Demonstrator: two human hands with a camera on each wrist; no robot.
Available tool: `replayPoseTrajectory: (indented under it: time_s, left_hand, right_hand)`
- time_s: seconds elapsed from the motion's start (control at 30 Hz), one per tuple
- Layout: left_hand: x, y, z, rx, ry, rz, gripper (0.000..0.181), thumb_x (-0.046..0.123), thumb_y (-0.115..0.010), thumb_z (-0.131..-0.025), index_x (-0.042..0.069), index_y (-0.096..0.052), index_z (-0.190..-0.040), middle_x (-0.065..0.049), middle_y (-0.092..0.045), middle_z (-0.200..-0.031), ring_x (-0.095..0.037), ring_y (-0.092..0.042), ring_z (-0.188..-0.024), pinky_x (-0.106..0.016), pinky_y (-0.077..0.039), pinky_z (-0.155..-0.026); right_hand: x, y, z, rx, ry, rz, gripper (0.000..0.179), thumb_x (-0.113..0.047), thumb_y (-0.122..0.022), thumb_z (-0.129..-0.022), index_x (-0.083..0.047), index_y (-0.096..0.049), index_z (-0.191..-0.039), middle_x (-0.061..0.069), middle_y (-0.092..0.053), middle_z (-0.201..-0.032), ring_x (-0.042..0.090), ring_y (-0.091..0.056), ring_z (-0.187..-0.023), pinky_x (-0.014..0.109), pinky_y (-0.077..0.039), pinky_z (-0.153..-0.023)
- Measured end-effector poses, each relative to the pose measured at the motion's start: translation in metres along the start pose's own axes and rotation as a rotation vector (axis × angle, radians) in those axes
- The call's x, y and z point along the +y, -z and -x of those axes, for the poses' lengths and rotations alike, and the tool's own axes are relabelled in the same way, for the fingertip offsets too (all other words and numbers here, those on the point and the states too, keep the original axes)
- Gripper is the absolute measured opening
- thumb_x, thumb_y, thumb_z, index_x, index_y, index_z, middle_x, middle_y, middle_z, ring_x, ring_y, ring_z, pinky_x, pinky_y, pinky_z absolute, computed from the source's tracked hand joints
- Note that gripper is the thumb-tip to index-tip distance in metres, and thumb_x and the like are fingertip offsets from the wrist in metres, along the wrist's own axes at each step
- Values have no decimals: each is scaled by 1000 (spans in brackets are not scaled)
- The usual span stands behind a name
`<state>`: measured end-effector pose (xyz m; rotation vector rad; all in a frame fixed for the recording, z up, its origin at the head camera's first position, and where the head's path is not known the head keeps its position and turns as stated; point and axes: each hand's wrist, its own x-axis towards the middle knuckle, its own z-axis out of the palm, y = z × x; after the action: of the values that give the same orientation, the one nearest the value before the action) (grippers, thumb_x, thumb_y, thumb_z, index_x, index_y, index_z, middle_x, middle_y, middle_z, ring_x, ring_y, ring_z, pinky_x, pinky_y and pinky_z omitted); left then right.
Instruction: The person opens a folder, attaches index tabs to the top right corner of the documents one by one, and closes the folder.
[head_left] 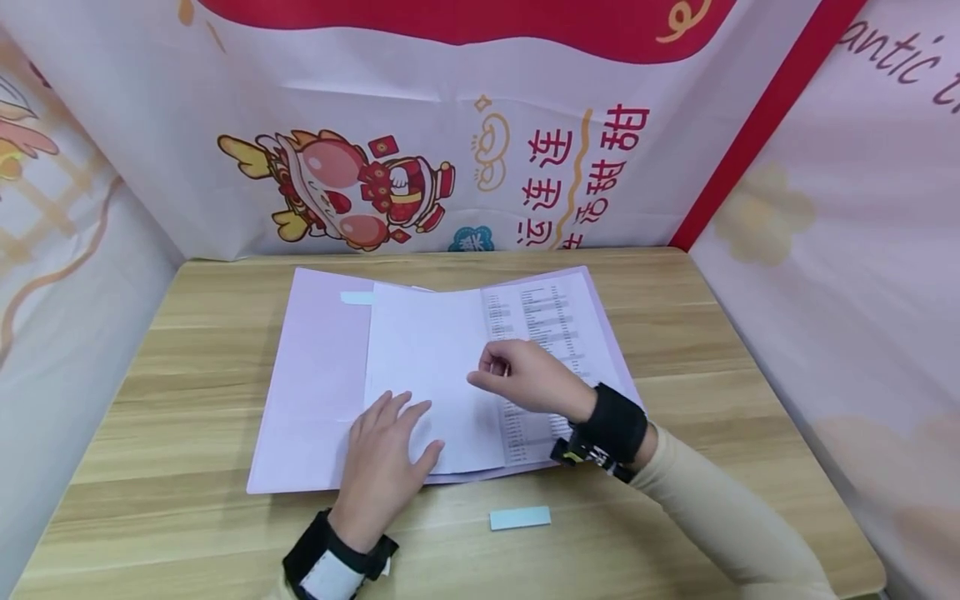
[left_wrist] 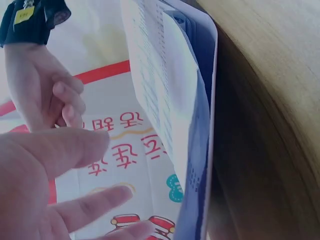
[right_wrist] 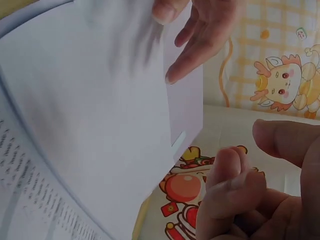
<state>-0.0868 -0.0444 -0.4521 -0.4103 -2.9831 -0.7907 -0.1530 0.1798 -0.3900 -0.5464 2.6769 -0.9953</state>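
A light purple folder (head_left: 311, 367) lies spread on the table, with a blank white page (head_left: 427, 342) turned to the left and a printed sheet (head_left: 551, 321) on the right. My left hand (head_left: 384, 454) is over the page's lower left part, fingers apart and holding nothing; whether the fingertips touch the paper cannot be told. Above the fold hovers my right hand (head_left: 536, 379). Its fingers are loosely curled, and the right wrist view shows the thumb apart from them with nothing between. A pale blue tab (head_left: 356, 297) sticks out past the page's upper left edge.
A light blue strip (head_left: 520, 518) lies on the wooden table (head_left: 187, 358) in front of the folder. Printed cloth (head_left: 360, 75) hangs behind the table and along both sides. Each wrist wears a black band (head_left: 611, 425).
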Motion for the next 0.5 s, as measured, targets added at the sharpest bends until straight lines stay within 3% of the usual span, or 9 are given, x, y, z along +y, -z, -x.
replayPoseTrajectory:
  time_s: [0.27,0.5]
  left_hand:
    - [4,-3,0,-56,-185,-18,52,30,-84,-85,10,-68,-131,-16,-58,-143,-37,-47,-137,-59,-34,-113]
    - [-1,-11,3,-148,-206,-110,55,34,-83,-85,10,-68,-131,-19,-55,-145,-41,-45,-139,-62,-34,-112]
  right_hand:
    - [23,3,44,-39,54,34,12,-26,-73,-96,-22,-66,-87,-9,-57,-72,10,-54,-68,25,-45,-60]
    - [47,-14,80,-77,173,149,17,-26,-75,-94,-27,-61,-84,-18,-52,-68,1,-49,-59,20,-43,-55]
